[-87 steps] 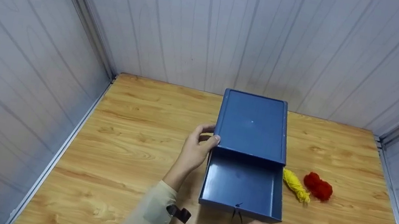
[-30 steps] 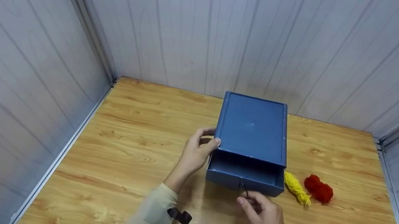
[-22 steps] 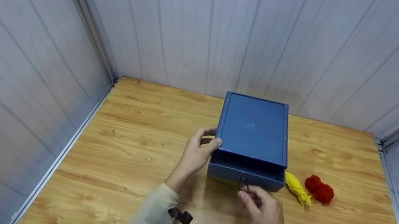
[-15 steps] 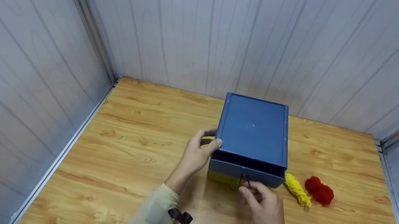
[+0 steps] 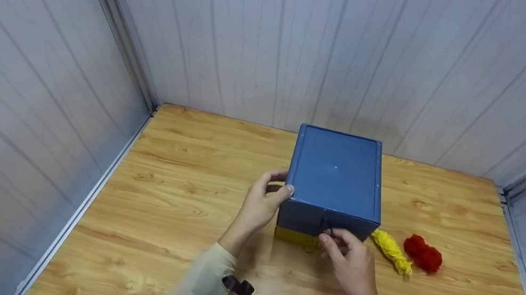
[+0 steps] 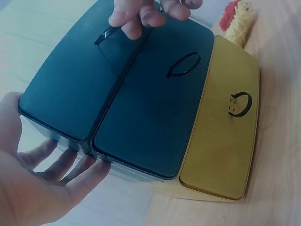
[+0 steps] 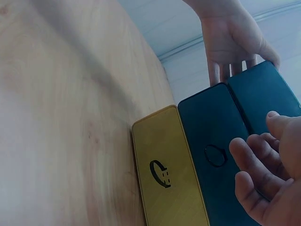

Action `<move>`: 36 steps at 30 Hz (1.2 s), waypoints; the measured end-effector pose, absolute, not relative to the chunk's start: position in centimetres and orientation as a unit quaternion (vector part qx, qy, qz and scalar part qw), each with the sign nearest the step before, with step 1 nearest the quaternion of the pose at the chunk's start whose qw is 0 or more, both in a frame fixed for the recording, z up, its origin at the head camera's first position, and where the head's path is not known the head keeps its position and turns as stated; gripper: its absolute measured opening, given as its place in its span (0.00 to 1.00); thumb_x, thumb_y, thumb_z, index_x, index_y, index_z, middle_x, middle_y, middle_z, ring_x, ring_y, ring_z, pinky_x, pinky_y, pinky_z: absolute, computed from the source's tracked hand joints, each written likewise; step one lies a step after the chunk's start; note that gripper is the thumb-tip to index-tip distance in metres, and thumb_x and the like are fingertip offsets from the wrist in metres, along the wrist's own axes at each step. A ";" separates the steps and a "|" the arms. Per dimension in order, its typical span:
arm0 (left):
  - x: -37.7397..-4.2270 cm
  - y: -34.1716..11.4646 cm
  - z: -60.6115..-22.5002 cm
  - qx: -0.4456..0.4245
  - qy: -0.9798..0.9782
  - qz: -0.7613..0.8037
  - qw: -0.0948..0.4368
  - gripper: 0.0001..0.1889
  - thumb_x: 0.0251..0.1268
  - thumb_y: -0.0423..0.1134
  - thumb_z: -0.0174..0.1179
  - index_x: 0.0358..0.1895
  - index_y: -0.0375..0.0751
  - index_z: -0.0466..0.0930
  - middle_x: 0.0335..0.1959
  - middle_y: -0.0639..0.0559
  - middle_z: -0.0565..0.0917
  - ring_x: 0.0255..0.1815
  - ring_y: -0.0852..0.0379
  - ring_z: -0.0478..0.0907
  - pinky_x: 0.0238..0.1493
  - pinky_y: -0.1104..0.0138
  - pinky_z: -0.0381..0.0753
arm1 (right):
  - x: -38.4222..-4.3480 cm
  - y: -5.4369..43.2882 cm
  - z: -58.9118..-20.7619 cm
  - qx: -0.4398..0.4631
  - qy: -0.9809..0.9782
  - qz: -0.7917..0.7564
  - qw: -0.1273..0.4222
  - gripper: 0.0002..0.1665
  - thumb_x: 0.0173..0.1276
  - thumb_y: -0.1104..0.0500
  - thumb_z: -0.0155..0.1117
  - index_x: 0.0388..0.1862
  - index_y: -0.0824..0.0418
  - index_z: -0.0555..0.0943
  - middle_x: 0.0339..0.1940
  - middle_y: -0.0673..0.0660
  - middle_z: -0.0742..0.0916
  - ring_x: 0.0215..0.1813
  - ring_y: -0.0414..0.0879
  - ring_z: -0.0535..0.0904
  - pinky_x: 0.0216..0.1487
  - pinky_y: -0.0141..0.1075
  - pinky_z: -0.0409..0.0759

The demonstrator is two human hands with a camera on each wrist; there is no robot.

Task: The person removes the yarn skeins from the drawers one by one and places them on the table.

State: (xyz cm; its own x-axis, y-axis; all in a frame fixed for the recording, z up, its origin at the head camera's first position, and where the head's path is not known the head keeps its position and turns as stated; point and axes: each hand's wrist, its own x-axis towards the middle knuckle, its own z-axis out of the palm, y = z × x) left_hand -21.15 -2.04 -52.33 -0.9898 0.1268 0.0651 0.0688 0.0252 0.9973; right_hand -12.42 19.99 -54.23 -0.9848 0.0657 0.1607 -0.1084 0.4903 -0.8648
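Observation:
A small drawer unit (image 5: 337, 169) stands on the table with a blue top. Its front stacks a blue top drawer (image 6: 75, 84), a blue middle drawer (image 6: 150, 113) and a yellow bottom drawer (image 6: 218, 132), each with a black loop pull. All three fronts sit flush. My left hand (image 5: 261, 204) grips the unit's left side near the front, thumb at the top corner and fingers along the side. With thumb and fingertips, my right hand (image 5: 353, 266) pinches the top drawer's loop pull (image 6: 104, 36); its fingers hide part of the loop.
Right of the unit lie a yellow yarn skein (image 5: 391, 252) and a red yarn bundle (image 5: 423, 253). Pale panel walls (image 5: 240, 30) enclose the wooden table (image 5: 166, 206) at the back and both sides.
The top drawer has slid back from far out to flush with the unit, my right hand moving with it on the loop. The left hand keeps its hold.

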 end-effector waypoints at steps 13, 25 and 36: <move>-21.3 -2.0 -52.4 0.069 0.718 0.693 0.015 0.24 0.70 0.43 0.62 0.66 0.39 0.76 0.63 0.42 0.78 0.57 0.45 0.80 0.55 0.58 0.82 | -12.8 20.5 -53.7 0.003 -0.873 0.482 0.075 0.17 0.61 0.45 0.78 0.41 0.55 0.89 0.32 0.50 0.89 0.32 0.42 0.84 0.36 0.30 0.82; -21.2 -2.0 -52.4 0.070 0.710 0.700 0.017 0.24 0.70 0.41 0.62 0.66 0.38 0.76 0.63 0.40 0.78 0.60 0.40 0.78 0.56 0.57 0.82 | -12.8 21.3 -55.3 -0.016 -0.889 0.454 0.057 0.22 0.57 0.45 0.81 0.41 0.60 0.88 0.30 0.51 0.88 0.32 0.41 0.82 0.35 0.30 0.80; -21.2 -2.0 -52.3 0.073 0.710 0.701 0.016 0.23 0.71 0.41 0.62 0.66 0.38 0.76 0.63 0.40 0.78 0.59 0.41 0.79 0.55 0.58 0.82 | -13.4 21.4 -57.5 -0.015 -0.905 0.425 0.018 0.19 0.59 0.50 0.81 0.42 0.61 0.89 0.27 0.49 0.87 0.30 0.40 0.81 0.34 0.32 0.79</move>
State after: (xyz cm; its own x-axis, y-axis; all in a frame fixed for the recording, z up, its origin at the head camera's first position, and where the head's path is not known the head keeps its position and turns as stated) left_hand -21.21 -2.02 -52.34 -0.9887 0.1263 0.0803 0.0819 0.0075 0.9966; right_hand -13.36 21.42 -57.52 -0.9989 0.0431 0.0189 0.0129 0.6379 -0.7700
